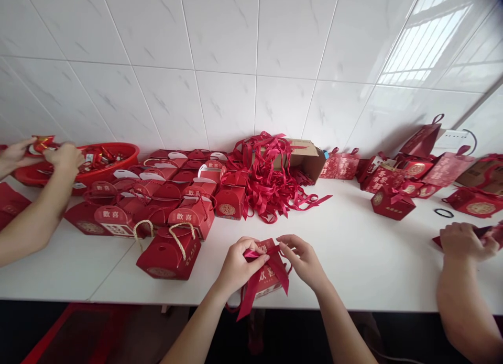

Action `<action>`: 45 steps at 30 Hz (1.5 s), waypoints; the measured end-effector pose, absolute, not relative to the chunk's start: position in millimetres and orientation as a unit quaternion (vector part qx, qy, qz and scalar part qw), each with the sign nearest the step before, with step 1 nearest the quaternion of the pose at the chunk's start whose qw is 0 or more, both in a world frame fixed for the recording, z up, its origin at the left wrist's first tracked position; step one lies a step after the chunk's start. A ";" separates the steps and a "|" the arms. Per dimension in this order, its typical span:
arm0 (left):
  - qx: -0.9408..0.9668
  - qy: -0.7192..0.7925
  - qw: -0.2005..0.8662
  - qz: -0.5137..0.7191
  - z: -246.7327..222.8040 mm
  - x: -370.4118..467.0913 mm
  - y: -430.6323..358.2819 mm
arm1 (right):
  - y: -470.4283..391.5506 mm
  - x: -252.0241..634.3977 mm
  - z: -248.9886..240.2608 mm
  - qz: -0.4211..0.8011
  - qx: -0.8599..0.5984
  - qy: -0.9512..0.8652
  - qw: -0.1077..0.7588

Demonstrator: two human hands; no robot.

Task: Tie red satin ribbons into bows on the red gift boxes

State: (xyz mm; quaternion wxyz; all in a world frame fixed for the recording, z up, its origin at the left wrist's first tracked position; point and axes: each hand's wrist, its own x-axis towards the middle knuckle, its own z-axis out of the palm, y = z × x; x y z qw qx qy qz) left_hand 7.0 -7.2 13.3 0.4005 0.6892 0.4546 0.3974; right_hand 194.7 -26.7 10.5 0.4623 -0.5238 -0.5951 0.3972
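Note:
A red gift box [264,281] with pale lettering lies near the table's front edge, a dark red ribbon [248,297] looped on top and its ends hanging over the front. My left hand [242,262] pinches the ribbon between thumb and fingers at the box's upper left. At the upper right of the box is my right hand [302,259], its fingertips close together on a bit of the ribbon. Behind the box lies a tangled heap of red ribbons [271,191].
Rows of red boxes [153,207] stand to the left, with a rope-handled box [168,253] in front. A red basin [131,152] is behind them. A cardboard box [310,162] is at the wall. Finished-looking boxes [393,202] stand right. Other people's hands work at both sides.

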 end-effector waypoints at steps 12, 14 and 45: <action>0.708 0.445 0.386 0.389 15.7 7.0 -5.5 | -23.5 191.2 26.9 0.298 -0.531 -0.688 0.395; 0.710 0.444 0.385 0.388 15.2 7.2 -5.7 | -24.1 190.3 25.9 0.295 -0.536 -0.684 0.397; 0.709 0.439 0.377 0.403 14.2 7.2 -8.8 | -37.1 180.2 8.5 0.485 -0.457 -0.517 0.537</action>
